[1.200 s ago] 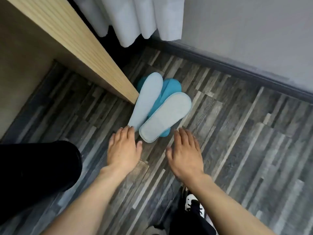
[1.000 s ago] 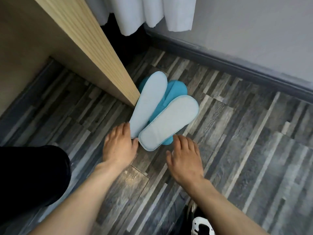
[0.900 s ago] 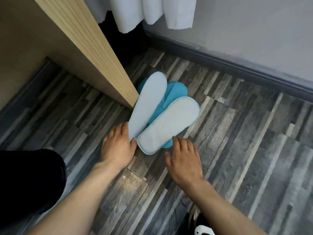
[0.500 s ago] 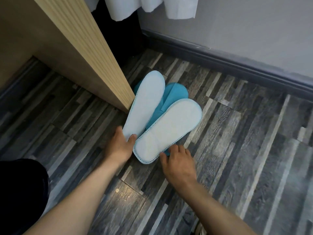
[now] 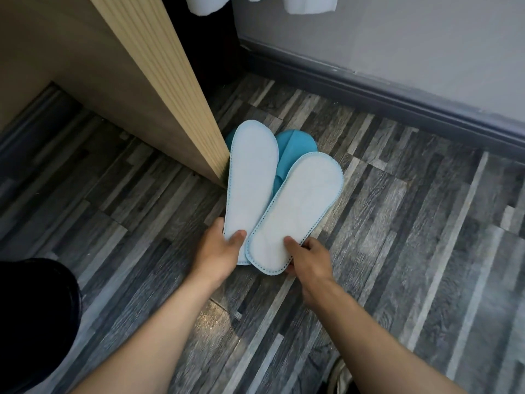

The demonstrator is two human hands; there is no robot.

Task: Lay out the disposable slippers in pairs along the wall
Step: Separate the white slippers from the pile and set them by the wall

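Two pale blue disposable slippers lie sole-up on the wood-pattern floor, fanned apart over a teal slipper (image 5: 294, 149) beneath them. My left hand (image 5: 220, 250) pinches the heel of the left slipper (image 5: 251, 180), thumb on top. The heel of the right slipper (image 5: 295, 211) sits in my right hand (image 5: 308, 260), thumb on its sole and fingers underneath. The right slipper overlaps the left one at the heel. How many teal slippers lie below is hidden.
A light wooden panel (image 5: 159, 81) ends just left of the slippers. A grey wall with a dark skirting board (image 5: 397, 100) runs behind. White cloth (image 5: 309, 2) hangs at the top. A dark trouser knee (image 5: 34, 317) is at lower left.
Both hands moved forward from flat on the floor to the slipper heels and closed on them. The camera came closer and the heels are raised slightly.
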